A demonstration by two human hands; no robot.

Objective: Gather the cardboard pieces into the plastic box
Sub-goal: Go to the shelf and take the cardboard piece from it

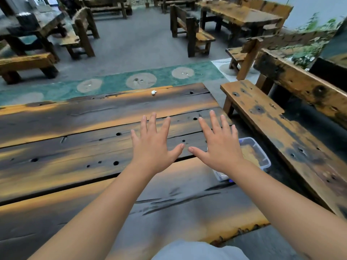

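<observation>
Over by the table's [75, 119] right edge sits the plastic box [261, 154], tan cardboard pieces [249, 154] already inside. Both the left hand [154, 147] and right hand [219, 147] hover beside it, fingers spread, holding nothing. No loose pieces visible, so looks basically done.

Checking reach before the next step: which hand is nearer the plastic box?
Right. The right hand, fingers spread and empty, overlaps the plastic box at the table's right edge in this view. The left hand, also open, is further left over bare planks, apart from the box.
</observation>
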